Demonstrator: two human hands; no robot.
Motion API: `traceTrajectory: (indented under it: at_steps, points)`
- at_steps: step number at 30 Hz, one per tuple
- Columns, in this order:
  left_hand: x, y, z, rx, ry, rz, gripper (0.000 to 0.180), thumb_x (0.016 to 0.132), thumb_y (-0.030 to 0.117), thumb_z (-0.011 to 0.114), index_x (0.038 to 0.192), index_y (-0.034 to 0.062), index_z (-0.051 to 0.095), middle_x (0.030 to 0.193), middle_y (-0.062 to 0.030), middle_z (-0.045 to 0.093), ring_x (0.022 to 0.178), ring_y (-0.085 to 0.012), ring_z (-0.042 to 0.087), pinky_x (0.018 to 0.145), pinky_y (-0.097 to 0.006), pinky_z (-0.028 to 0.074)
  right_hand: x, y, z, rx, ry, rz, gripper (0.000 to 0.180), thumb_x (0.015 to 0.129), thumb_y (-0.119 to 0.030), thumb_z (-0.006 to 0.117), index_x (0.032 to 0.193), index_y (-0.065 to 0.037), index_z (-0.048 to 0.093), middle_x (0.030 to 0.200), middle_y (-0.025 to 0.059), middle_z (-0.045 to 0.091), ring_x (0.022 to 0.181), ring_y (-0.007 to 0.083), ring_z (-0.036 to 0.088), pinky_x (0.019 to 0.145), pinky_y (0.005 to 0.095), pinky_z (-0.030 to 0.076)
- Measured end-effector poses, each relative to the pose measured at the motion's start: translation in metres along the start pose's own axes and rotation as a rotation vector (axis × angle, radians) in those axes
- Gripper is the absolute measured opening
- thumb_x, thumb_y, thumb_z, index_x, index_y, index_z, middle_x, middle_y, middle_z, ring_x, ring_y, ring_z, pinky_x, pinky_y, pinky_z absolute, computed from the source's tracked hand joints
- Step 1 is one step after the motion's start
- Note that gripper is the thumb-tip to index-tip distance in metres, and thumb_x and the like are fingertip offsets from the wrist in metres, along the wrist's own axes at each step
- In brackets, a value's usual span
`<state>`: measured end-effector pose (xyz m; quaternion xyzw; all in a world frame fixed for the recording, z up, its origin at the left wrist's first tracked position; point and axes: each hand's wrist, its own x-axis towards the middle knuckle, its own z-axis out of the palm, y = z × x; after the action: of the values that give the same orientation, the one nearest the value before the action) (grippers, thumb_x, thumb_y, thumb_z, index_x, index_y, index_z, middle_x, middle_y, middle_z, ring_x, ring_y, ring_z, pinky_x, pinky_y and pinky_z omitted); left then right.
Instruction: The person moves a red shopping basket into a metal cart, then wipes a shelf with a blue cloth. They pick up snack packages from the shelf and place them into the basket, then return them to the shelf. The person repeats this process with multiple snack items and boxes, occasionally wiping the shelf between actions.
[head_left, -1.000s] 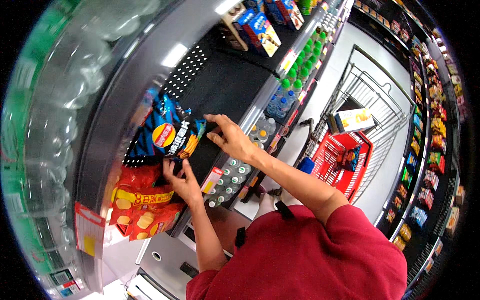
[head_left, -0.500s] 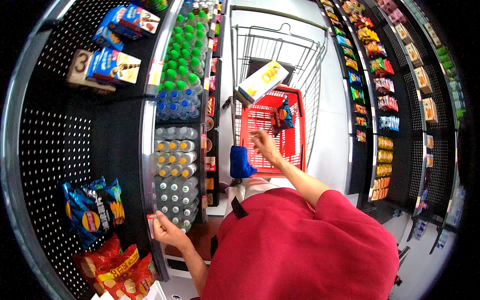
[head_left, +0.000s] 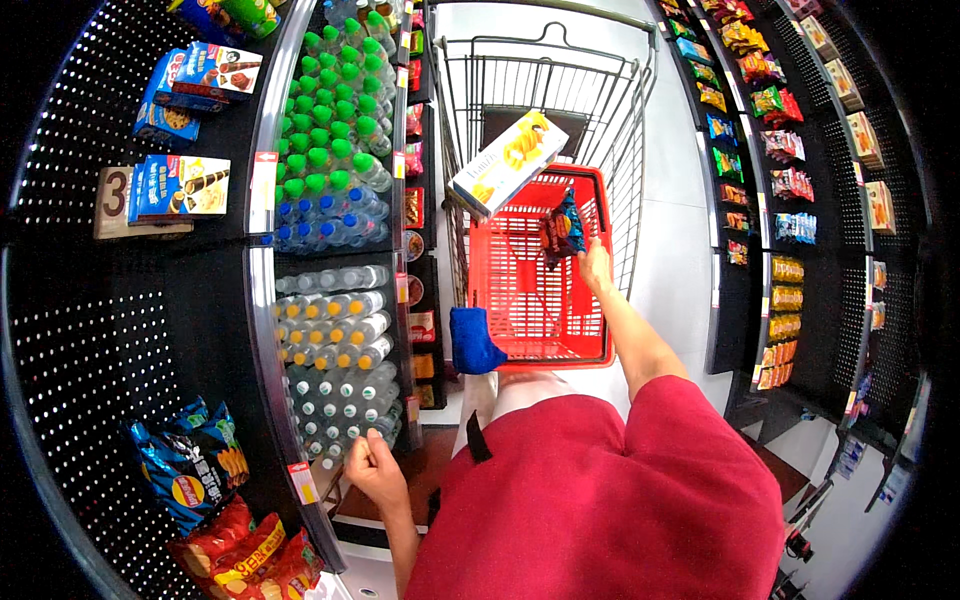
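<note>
Overlapping the red basket [head_left: 555, 350] lies a white carton [head_left: 510, 165].

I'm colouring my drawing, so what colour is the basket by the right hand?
The basket is bright red; it shows best in the head view.

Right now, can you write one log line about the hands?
left hand: curled, beside bottles; right hand: near snack bag in red basket, contact unclear; white box: at basket's far left corner
</note>
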<state>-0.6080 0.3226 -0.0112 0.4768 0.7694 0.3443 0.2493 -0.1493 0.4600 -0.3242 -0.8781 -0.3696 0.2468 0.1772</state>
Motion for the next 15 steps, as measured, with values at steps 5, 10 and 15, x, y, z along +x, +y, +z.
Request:
traceTrajectory:
  at_steps: [5,10,15]
  points:
    - [-0.008,0.002,0.008,0.007,-0.043,-0.040,0.048,0.100,0.009,0.060,0.066,0.0066,0.026,0.062,0.0029,0.024,0.058,-0.0077,0.024,0.051,-0.033,0.020,0.007,-0.015,0.008,-0.250,-0.133,-0.002,0.024,0.091,-0.018,0.068,0.106,-0.001,0.061,0.104,0.0258,0.071,0.100,0.0450,0.069,0.084,0.0525,0.055]
    - [-0.011,0.006,0.010,0.067,-0.054,-0.002,0.046,0.095,0.005,0.064,0.066,0.0050,0.028,0.060,-0.0006,0.025,0.056,-0.0104,0.025,0.049,-0.033,0.023,0.040,0.028,0.058,-0.216,-0.030,0.008,0.014,0.093,-0.020,0.064,0.098,-0.006,0.062,0.090,0.0200,0.070,0.086,0.0389,0.069,0.074,0.0488,0.054]
    - [-0.009,0.006,0.017,0.028,-0.101,0.049,0.046,0.095,0.007,0.066,0.066,0.0048,0.030,0.060,-0.0008,0.025,0.056,-0.0109,0.026,0.050,-0.034,0.024,-0.012,-0.012,-0.003,-0.281,-0.101,-0.232,0.015,0.088,-0.014,0.063,0.098,-0.003,0.061,0.093,0.0221,0.066,0.093,0.0411,0.065,0.080,0.0497,0.051]
